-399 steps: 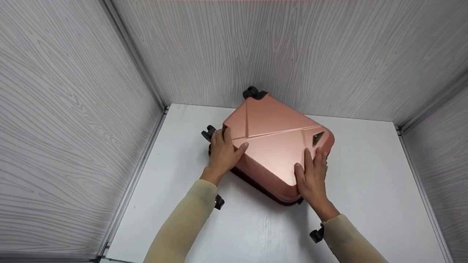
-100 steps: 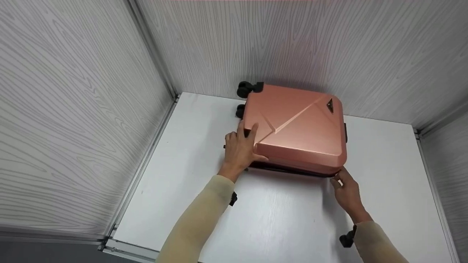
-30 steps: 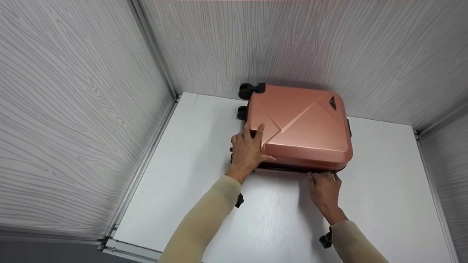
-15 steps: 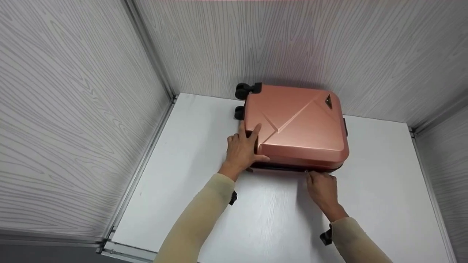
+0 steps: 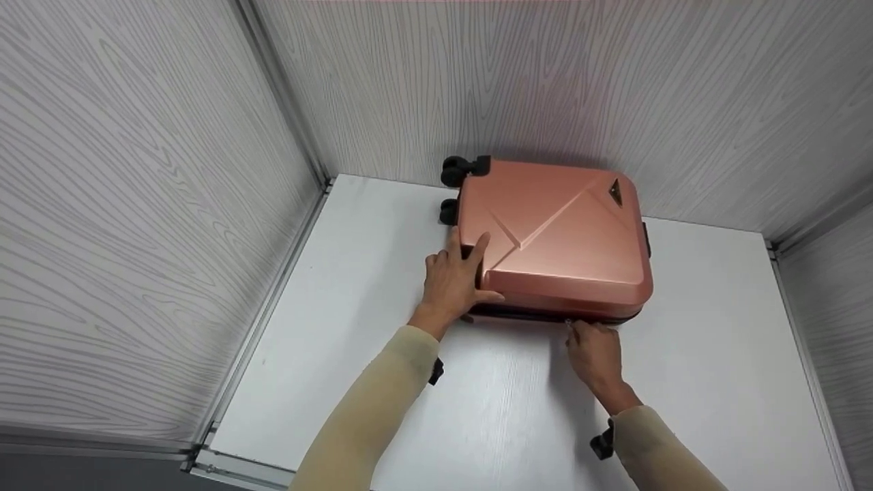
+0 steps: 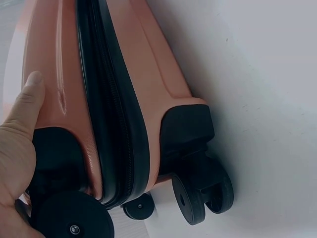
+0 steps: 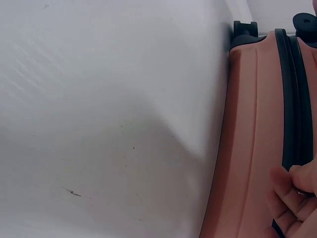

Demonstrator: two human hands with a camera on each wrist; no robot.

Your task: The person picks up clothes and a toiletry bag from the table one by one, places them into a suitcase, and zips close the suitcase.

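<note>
A pink hard-shell suitcase lies flat on the white surface, its wheel end to the left. My left hand grips its near left corner around a black wheel mount, thumb pressed to the side shell. In the left wrist view, the thumb lies on the pink shell above a black wheel. On the near long side, my right hand pinches a zipper pull, mostly hidden by the fingers. A black zipper band runs from those fingers toward the wheels, its teeth meshed there.
A grey wood-grain back wall stands right behind the suitcase. Another wall rises on the left, with a metal rail along its foot. White surface extends in front of and beside the suitcase.
Since the oldest frame the suitcase has turned square to the back wall. My right hand has moved from the near right corner leftward along the zipper; my left hand keeps its corner.
</note>
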